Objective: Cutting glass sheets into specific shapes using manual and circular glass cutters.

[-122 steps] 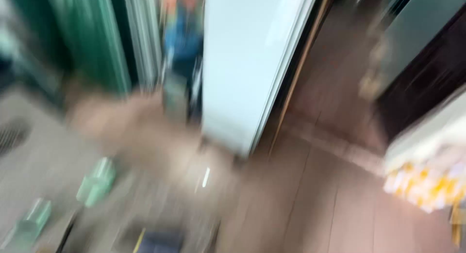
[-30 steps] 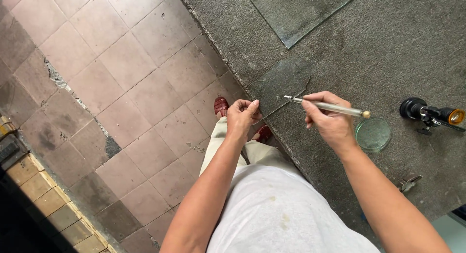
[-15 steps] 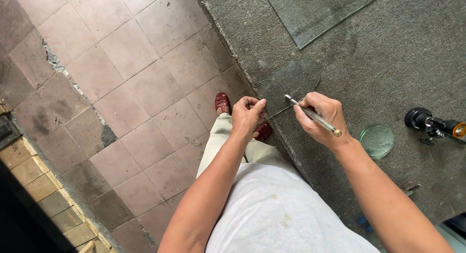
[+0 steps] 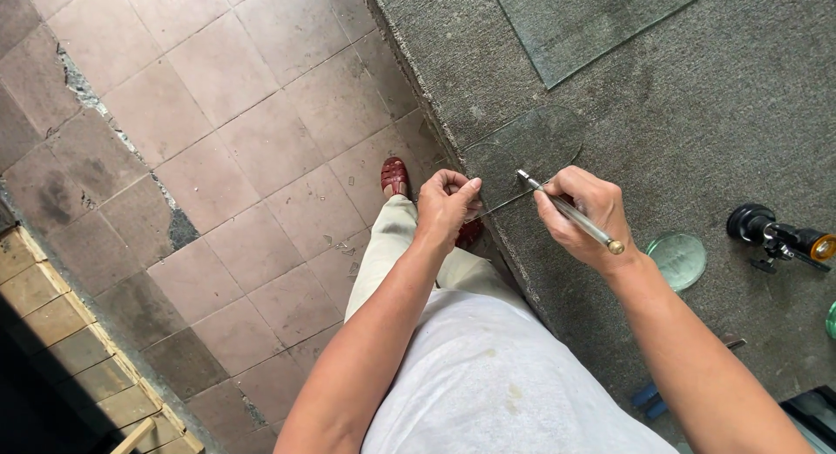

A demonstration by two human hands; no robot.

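Rounded clear glass pane (image 4: 527,149) lies at the edge of the grey carpeted desk (image 4: 697,114). Left hand (image 4: 446,206) pinches its thin offcut strip; right hand (image 4: 579,215) is closed round a slim metal glass cutter (image 4: 570,212). Step in hand looks like breaking off waste; next calls for a steady snap.

We are seeing a grey felt-like bench (image 4: 697,114), pale greenish clear glass pieces (image 4: 592,19), a silver cutter with brass tip (image 4: 570,212), a dark red sandal (image 4: 394,176), beige trousers (image 4: 392,254), and brownish-pink floor tiles (image 4: 218,141).
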